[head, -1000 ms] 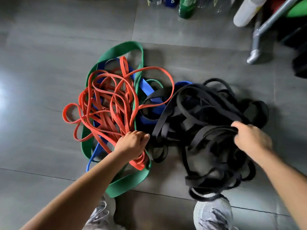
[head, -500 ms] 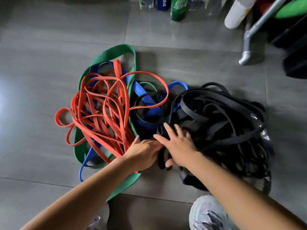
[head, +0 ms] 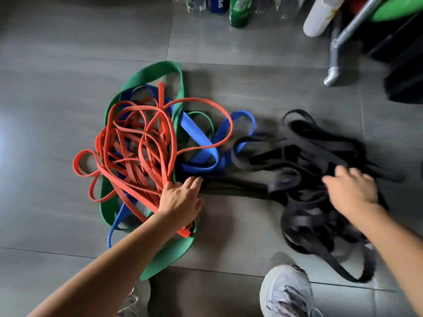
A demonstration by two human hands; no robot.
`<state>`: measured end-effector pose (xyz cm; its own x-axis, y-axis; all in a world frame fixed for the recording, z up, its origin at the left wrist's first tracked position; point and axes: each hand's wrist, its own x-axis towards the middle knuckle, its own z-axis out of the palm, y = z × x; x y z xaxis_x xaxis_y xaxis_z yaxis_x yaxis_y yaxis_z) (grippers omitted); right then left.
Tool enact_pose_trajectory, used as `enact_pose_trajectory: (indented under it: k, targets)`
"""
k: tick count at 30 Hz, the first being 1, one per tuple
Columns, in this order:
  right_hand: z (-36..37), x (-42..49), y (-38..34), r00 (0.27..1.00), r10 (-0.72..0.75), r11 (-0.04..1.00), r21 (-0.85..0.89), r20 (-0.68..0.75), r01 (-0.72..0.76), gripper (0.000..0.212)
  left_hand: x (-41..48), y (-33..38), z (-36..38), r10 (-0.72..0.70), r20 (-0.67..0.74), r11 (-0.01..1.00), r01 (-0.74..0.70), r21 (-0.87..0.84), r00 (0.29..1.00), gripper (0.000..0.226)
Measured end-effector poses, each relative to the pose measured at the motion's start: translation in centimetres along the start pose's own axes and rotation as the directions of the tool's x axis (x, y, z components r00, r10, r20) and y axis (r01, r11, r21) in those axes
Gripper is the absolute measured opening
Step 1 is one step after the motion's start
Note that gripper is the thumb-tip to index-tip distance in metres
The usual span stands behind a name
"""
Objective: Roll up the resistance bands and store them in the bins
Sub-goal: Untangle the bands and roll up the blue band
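Note:
A tangle of resistance bands lies on the grey tiled floor. Thin orange bands (head: 137,154) are heaped at the left over a wide green band (head: 146,74) and blue bands (head: 201,154). A pile of black bands (head: 320,152) spreads to the right. My left hand (head: 180,200) rests flat with straight fingers on the orange and green bands, its fingertips touching a stretched black band (head: 235,184). My right hand (head: 352,191), blurred, lies on the black pile with its fingers spread. No bin is in view.
Bottles and cans (head: 240,10) stand along the far edge, with a white bottle (head: 320,17) beside them. A metal frame leg (head: 334,67) and dark equipment (head: 405,72) are at the far right. My two shoes (head: 288,294) are at the near edge.
My right hand has moved from beside my left hand out to the right, dragging the black pile away from the coloured bands. My left hand has stayed pressing on the coloured bands.

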<state>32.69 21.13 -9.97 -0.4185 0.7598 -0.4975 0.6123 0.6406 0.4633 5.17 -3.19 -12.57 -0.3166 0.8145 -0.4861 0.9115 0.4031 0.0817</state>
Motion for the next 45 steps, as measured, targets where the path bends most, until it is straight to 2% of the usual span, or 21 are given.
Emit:
enact_pose_trajectory:
  k: [3,5,6,8,10,11,13,14,16,18,19,20,22,24,27,31,36,38,41,43,45]
  targets:
    - [-1.2,-0.3,2.9,0.915,0.160,0.986,-0.020,0.372,-0.164,0.045,0.1,0.6,-0.2,0.000,-0.049,0.999,-0.002,-0.037,0.999,0.065]
    - [-3.2,-0.9,2.4,0.806,0.093,0.990,0.034,0.584,-0.139,0.054,0.7,1.2,-0.9,-0.026,-0.112,0.989,0.009,-0.149,0.993,0.063]
    - [-4.4,-1.4,1.7,0.786,0.047,0.991,0.073,0.616,-0.116,0.056,1.1,1.4,-1.2,-0.042,-0.131,0.977,0.013,-0.214,0.990,0.061]
    - [-6.8,-2.6,-0.3,0.853,0.003,0.986,0.138,0.523,-0.088,0.051,1.9,1.9,-1.5,-0.063,-0.059,0.974,0.049,-0.220,0.996,0.056]
    - [-8.6,-3.7,-3.3,0.973,-0.030,0.986,0.167,0.231,-0.009,0.038,2.4,2.6,-1.3,-0.079,0.122,0.994,0.088,-0.071,0.989,0.051]
    - [-8.9,-4.1,-5.0,0.996,-0.084,0.980,0.183,0.039,0.076,0.032,2.4,3.0,-1.1,-0.088,0.183,0.996,0.091,-0.010,0.979,0.049]
    - [-8.5,-4.3,-8.6,0.929,-0.244,0.933,0.192,-0.279,0.303,0.025,2.5,4.1,-0.5,-0.071,0.239,0.996,0.081,-0.029,0.968,0.044]
    - [-7.9,-4.2,-10.0,0.876,-0.339,0.894,0.171,-0.345,0.413,0.030,2.6,4.7,-0.2,-0.039,0.270,0.992,0.071,-0.109,0.962,0.039]
    - [-5.7,-3.5,-12.0,0.823,-0.504,0.810,0.187,-0.260,0.555,0.069,2.6,5.7,0.2,0.060,0.300,0.959,0.029,-0.283,0.952,0.028]
    - [-3.6,-2.3,-12.7,0.821,-0.563,0.789,0.236,-0.090,0.567,0.107,2.5,6.1,0.2,0.088,0.235,0.935,0.001,-0.354,0.968,0.021]
    - [-2.9,-1.8,-12.9,0.833,-0.550,0.803,0.238,-0.057,0.546,0.115,2.5,5.9,0.1,0.065,0.189,0.925,0.012,-0.380,0.980,0.020]
    - [-2.4,-1.2,-13.1,0.848,-0.526,0.820,0.228,-0.057,0.524,0.116,2.4,5.6,0.1,0.027,0.142,0.913,0.034,-0.407,0.990,0.021]
    - [-2.0,-0.4,-13.5,0.872,-0.479,0.851,0.193,-0.099,0.489,0.095,2.5,4.7,-0.1,-0.054,0.067,0.893,0.078,-0.444,0.996,0.025]
    - [-2.0,0.2,-13.3,0.885,-0.440,0.872,0.161,-0.153,0.461,0.080,2.7,4.0,-0.3,-0.093,0.061,0.884,0.111,-0.455,0.994,0.032]
    - [-1.1,0.5,-12.2,0.873,-0.455,0.874,0.096,-0.174,0.475,0.074,2.5,3.8,-0.2,-0.097,0.079,0.882,0.122,-0.455,0.992,0.036]
    - [-0.8,1.4,-9.4,0.902,-0.416,0.905,0.041,-0.114,0.423,0.060,1.7,3.9,0.0,-0.090,0.061,0.886,0.107,-0.451,0.994,0.043]
    - [-0.1,1.9,-1.8,0.981,-0.190,0.974,-0.118,0.047,0.194,0.056,0.9,3.2,-0.5,-0.086,0.037,0.912,0.094,-0.399,0.996,0.049]
    - [-0.6,1.6,0.9,0.982,-0.111,0.989,-0.081,0.154,0.124,0.059,0.8,3.0,-0.7,-0.089,0.033,0.913,0.095,-0.397,0.995,0.050]
    - [-2.5,0.6,1.7,0.915,-0.242,0.956,0.238,0.323,0.169,0.071,1.0,3.3,-1.1,-0.094,0.019,0.906,0.093,-0.412,0.995,0.048]
    - [-4.0,-0.5,0.6,0.929,-0.297,0.880,0.441,0.219,0.177,0.065,1.3,3.6,-1.4,-0.104,0.011,0.894,0.098,-0.437,0.995,0.048]
    - [-4.6,-1.6,-1.2,0.970,-0.171,0.790,0.564,-0.175,0.241,0.056,1.5,3.6,-1.6,-0.109,0.005,0.886,0.099,-0.454,0.994,0.048]
